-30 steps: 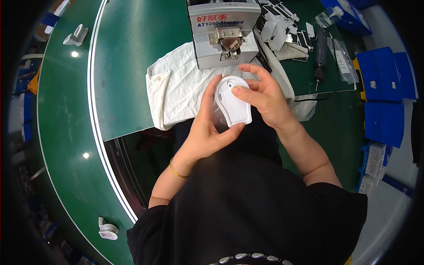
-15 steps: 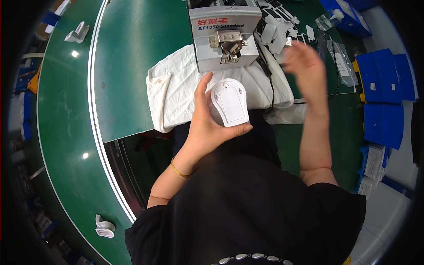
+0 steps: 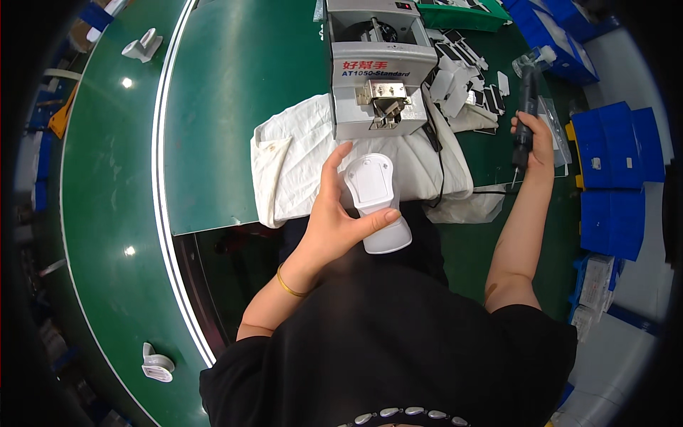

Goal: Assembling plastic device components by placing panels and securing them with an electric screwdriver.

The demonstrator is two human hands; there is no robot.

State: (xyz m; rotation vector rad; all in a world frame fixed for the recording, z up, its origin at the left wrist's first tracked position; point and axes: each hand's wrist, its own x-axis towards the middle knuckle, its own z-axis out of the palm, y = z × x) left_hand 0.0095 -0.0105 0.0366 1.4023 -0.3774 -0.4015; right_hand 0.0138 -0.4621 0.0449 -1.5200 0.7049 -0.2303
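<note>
My left hand (image 3: 329, 231) grips a white plastic housing (image 3: 373, 186) in front of my body, thumb over its lower part. The housing has a rounded back plate with small holes in it, and its wider end tilts toward me. Off to the right, my right hand (image 3: 539, 142) is closed round a black electric screwdriver (image 3: 526, 96), whose thin bit points down toward me. Ahead of the left hand, a grey screw-feeding machine (image 3: 384, 55) with a metal mechanism on its front stands on a white cloth (image 3: 302, 160).
White and black flat parts (image 3: 455, 82) lie heaped right of the machine, near a green tray (image 3: 462, 16). A clear bottle (image 3: 526, 60) stands behind the screwdriver. Blue bins (image 3: 613, 146) line the right side. Two white plastic pieces (image 3: 144, 46) (image 3: 158, 364) sit on the left green belt.
My right hand, blurred and seemingly without a tool before, has moved right and now holds the electric screwdriver. My left hand has tilted the housing, so its wider end shows below the thumb.
</note>
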